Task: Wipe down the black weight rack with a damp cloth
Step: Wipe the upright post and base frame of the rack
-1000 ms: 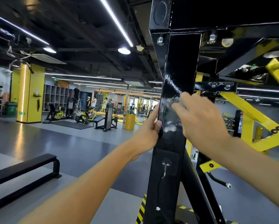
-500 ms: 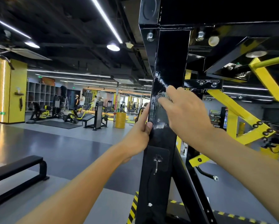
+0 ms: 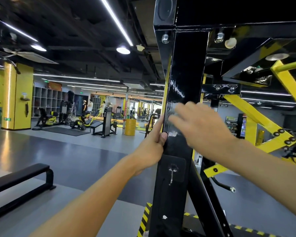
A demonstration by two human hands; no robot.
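The black weight rack's upright post (image 3: 186, 65) rises through the middle of the view, glossy with wet streaks at hand height. My left hand (image 3: 150, 147) grips the post's left edge, thumb on the front face and fingers behind it. My right hand (image 3: 200, 129), blurred by motion, lies against the front face of the post just above the left thumb, fingers stretched out to the left. No cloth shows clearly under it. Below the hands a small metal hook on a dark pad (image 3: 172, 171) is stuck to the post.
Yellow diagonal braces (image 3: 256, 115) and black cross beams fill the right and top. A black flat bench (image 3: 18, 178) stands at lower left. Yellow-black hazard tape (image 3: 143, 219) marks the floor at the post's foot. Gym machines and several people are far off.
My right hand has slid down the post's face, from the streaked patch toward the left thumb. The left hand keeps its grip on the edge. The camera has shifted slightly.
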